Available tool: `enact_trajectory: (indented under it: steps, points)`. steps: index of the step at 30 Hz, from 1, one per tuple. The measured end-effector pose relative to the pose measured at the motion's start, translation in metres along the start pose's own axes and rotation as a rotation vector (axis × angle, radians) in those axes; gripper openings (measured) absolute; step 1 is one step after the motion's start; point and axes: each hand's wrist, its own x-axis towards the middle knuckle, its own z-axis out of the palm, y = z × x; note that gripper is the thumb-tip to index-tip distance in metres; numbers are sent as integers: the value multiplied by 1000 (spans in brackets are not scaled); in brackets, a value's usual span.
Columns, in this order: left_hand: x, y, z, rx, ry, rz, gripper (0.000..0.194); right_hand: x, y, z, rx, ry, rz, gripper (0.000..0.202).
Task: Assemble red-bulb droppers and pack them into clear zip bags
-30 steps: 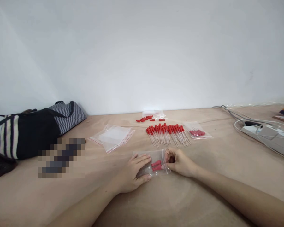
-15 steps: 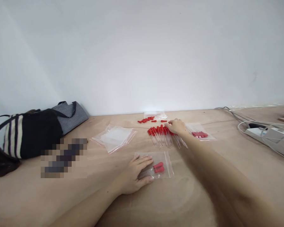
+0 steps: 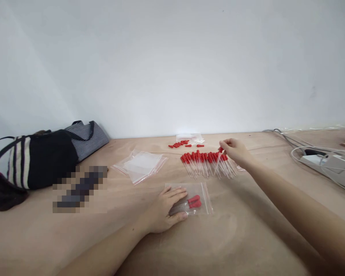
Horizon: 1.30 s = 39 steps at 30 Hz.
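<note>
My left hand (image 3: 166,209) lies flat, fingers outstretched, on a clear zip bag (image 3: 204,211) that has droppers with red bulbs (image 3: 194,201) inside. Their tubes run partly under my fingers. Thumb and fingers of my right hand (image 3: 232,149) pinch a dropper (image 3: 220,150) by its red bulb, its clear tube slanting down to the left. Beneath it, a row of red-bulbed droppers (image 3: 199,163) is fanned out on the table, bulbs away from me. My right hand and wrist mostly hide another bag (image 3: 240,168) behind them.
A stack of flat zip bags (image 3: 139,166) lies left of the row. Loose red bulbs (image 3: 179,144) and a bag with clear tubes (image 3: 189,137) are near the wall. A black bag (image 3: 50,157) stands at left, a power strip (image 3: 330,165) with cables at right. A blurred patch hides something at left.
My right hand has shifted right along the dropper row and now raises one dropper by its bulb. My left hand stays on the bag. The view has moved slightly.
</note>
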Motion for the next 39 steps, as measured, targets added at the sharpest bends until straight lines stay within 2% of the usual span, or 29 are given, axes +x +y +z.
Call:
enact_trajectory:
  steps: [2,5,8,12,15,18,20,25,30,32,34,36,39]
  points:
    - [0,0,0,-4,7,-2,52,-19,11,-8,281,50,-27,31]
    - [1,0,-1,-5,13,1,50,-47,31,-4,528,88,-19,35]
    - [1,1,-1,-2,9,-9,51,-70,41,9,615,63,28,36]
    - [1,3,-1,-4,13,-29,52,-92,32,24,650,35,56,36]
    - [0,6,-2,12,36,-64,57,-103,22,33,651,-26,69,37]
    - [-1,7,-3,22,38,-85,60,-111,19,41,578,-171,33,36]
    - [-1,7,-2,19,51,-71,60,-112,20,44,493,-250,-33,35]
    - [-1,3,1,1,68,-48,61,-109,19,50,314,-328,-249,23]
    - [-1,1,1,-24,70,-49,61,-107,17,57,261,-429,-235,16]
    - [-1,2,1,-24,61,-49,61,-108,14,57,253,-446,-236,12]
    - [-1,2,1,-15,54,-50,61,-109,10,56,222,-399,-239,11]
    - [-1,3,0,-8,52,-52,61,-110,7,54,207,-348,-223,15]
    - [-1,4,-1,-16,66,-46,61,-112,6,53,242,-379,-205,26]
